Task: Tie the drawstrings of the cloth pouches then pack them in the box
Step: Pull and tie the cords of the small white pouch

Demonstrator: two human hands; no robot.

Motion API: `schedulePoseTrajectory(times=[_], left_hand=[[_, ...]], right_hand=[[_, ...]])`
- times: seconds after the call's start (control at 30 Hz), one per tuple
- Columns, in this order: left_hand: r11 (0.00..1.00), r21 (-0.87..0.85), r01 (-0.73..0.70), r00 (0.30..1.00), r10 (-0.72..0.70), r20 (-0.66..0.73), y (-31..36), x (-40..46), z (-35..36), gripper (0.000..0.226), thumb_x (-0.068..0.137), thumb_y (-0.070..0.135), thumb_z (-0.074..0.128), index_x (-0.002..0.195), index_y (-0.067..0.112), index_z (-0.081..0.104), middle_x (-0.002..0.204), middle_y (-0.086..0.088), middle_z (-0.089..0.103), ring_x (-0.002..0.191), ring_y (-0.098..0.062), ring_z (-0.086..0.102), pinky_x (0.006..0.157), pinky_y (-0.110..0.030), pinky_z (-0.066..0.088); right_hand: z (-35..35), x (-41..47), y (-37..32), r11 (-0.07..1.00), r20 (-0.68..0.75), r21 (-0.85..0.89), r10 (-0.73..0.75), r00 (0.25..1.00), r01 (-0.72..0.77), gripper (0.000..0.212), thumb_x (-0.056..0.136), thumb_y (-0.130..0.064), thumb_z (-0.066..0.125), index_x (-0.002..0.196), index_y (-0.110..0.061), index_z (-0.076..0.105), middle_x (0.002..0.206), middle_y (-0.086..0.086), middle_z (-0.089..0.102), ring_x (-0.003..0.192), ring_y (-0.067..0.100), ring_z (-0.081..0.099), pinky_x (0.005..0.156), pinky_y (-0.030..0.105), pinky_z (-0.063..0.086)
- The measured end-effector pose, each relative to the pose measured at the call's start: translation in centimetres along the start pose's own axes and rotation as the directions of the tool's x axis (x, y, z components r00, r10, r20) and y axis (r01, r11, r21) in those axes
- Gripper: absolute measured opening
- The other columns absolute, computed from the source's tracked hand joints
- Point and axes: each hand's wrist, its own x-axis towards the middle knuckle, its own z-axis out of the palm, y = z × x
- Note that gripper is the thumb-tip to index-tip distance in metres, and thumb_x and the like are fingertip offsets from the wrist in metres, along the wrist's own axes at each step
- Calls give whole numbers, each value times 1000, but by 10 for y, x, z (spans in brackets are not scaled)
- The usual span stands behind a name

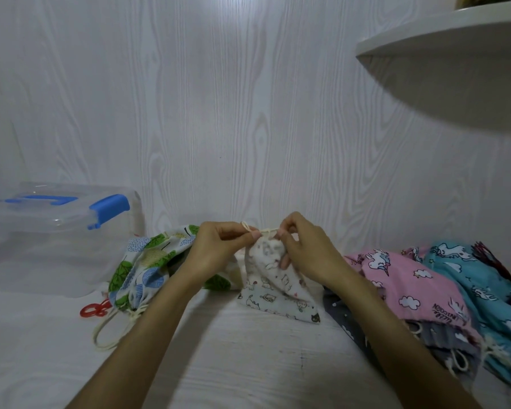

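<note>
Both hands, left hand and right hand, are pinching the drawstring atop the cat-print pouch on the table; the box is sitting closed, more pouches are waiting.

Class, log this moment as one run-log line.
step: tying drawstring | left hand: pinching | right hand: pinching | cat-print pouch: held | box: lidded

Your left hand and right hand each pinch the cream drawstring above the cat-print pouch. A leaf-print pouch lies to its left beside the clear box; pink and teal pouches lie right.
</note>
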Motion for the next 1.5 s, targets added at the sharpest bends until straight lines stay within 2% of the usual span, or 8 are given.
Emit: schedulePoseTrajectory(times=[0.2,0.37,0.57,0.8,1.03,1.23,1.37,1.5], left_hand=[[994,-73,84,981,-95,-171,4,6,-4,6,80,14,73,78,20,74,75,13,71,73,7,64,67,-7,42],[989,-41,139,974,-144,-175,7,3,-7,12,82,21,71,91,15,74,82,13,68,61,2,59,55,-8,44],[963,-104,248,967,-253,-40,9,-4,15,20,89,26,64,101,14,74,88,-1,74,60,5,65,54,-16,44],[962,-221,-158,971,111,-213,23,1,21,12,89,16,62,86,20,73,90,1,74,84,-9,70,72,-18,56],[925,156,348,924,-366,111,1,-3,-13,20,84,19,69,88,0,74,82,-23,70,64,-18,63,56,-19,55],[964,12,265,964,-265,3,2,-1,4,18,88,22,66,99,11,74,46,11,61,44,2,54,52,-13,48],[957,-137,256,966,-258,0,5,-3,9,24,94,28,56,109,17,71,96,3,74,73,-7,61,59,-13,50],[881,-361,305,950,-310,46,7,-1,7,20,97,22,49,100,16,68,109,5,72,48,-1,49,41,-13,32]], right_hand=[[-7,-2,4,863,-31,-493,-141,990,108,13,102,-24,32,103,-16,43,82,2,57,70,24,57,61,33,41],[-10,-1,-8,991,-9,114,-69,998,70,10,96,-27,49,92,-19,55,98,-6,63,59,9,58,60,24,47],[-12,6,-6,761,-26,625,244,970,-174,12,97,-14,46,98,-6,56,90,6,66,58,15,64,54,18,54],[-11,12,2,805,-320,560,-9,947,197,10,97,-20,49,89,-17,54,101,3,69,103,13,65,88,26,51],[-16,-3,18,976,372,169,69,926,-140,12,95,-14,51,84,-13,56,85,6,73,62,16,67,49,19,47],[-5,-1,13,992,336,99,44,941,-82,11,92,-20,57,85,-14,63,57,-4,62,43,6,53,51,17,44],[-2,-1,13,996,265,59,51,963,-69,13,89,-24,62,88,-14,70,35,-17,50,36,-1,46,51,12,36],[-13,2,16,989,214,87,95,972,-116,15,88,-27,64,85,-15,72,38,-14,52,40,-1,48,50,14,36]])
